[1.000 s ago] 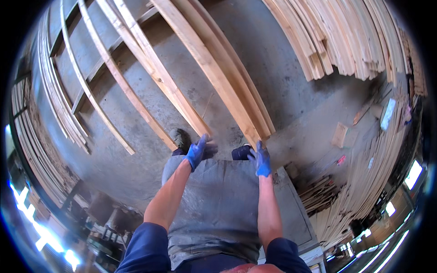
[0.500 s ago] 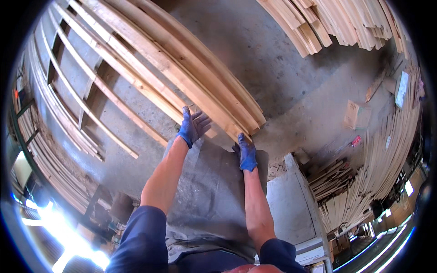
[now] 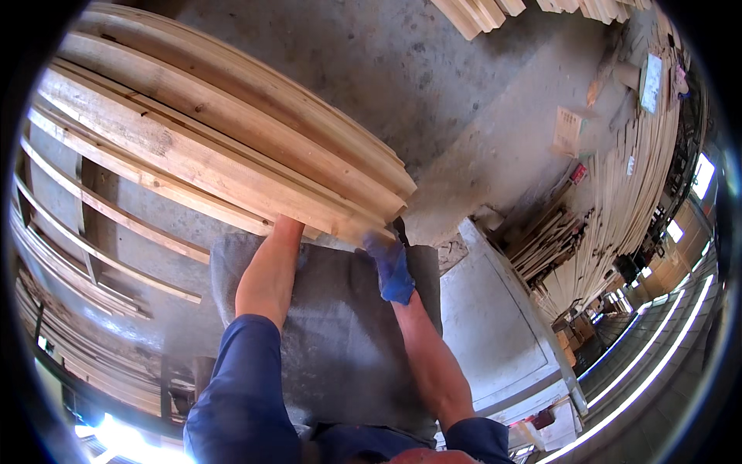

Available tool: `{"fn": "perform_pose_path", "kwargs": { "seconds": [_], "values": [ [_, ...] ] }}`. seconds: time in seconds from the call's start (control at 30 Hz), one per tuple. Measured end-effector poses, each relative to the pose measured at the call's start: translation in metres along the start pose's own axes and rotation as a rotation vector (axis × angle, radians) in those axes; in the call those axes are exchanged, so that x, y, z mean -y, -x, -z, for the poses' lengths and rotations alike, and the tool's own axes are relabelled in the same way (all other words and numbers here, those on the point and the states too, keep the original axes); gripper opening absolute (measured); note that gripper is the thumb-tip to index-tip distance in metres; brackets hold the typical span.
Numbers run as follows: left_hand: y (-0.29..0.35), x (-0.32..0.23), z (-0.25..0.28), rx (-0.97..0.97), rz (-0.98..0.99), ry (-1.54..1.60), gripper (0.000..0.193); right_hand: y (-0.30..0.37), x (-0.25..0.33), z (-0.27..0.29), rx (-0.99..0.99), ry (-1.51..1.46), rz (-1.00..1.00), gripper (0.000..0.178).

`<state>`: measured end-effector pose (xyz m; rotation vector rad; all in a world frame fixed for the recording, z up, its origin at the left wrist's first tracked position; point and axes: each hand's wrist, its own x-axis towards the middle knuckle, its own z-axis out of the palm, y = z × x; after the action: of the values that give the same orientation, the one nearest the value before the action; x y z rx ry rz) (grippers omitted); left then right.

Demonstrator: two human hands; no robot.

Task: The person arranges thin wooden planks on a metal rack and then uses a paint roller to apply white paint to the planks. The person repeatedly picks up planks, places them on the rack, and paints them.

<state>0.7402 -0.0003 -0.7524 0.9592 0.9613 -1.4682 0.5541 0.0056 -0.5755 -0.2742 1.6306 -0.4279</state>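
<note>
A long pale wooden board lies slanting from the far left toward me, its near end in front of my dark grey apron. My right hand, in a blue glove, is closed on that near end, its fingers smeared by motion. Beneath the board's near edge my left forearm disappears; the left hand itself is hidden there. Just beyond, a row of similar boards lies side by side.
Thin strips rest spaced apart on dark crosspieces at left. A grey cabinet-like machine stands close on my right. Farther right are a cardboard box and heaps of loose wood strips. More stacked boards lie at the far edge.
My left hand, open above the boards before, has gone under the board out of sight. My right hand stays at the board's end. The view has turned, and the boards now lie more crosswise.
</note>
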Motion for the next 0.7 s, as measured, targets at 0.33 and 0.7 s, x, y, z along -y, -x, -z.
{"fn": "perform_pose_path", "kwargs": {
  "seconds": [0.33, 0.7],
  "values": [
    [0.017, -0.008, 0.000, -0.018, 0.012, -0.059, 0.082, 0.013, -0.003, -0.012, -0.067, -0.132, -0.104, 0.050],
    [0.079, -0.056, -0.001, -0.064, -0.083, -0.218, 0.081, 0.077, 0.039, -0.069, 0.272, 0.126, -0.215, 0.088]
  ]
}}
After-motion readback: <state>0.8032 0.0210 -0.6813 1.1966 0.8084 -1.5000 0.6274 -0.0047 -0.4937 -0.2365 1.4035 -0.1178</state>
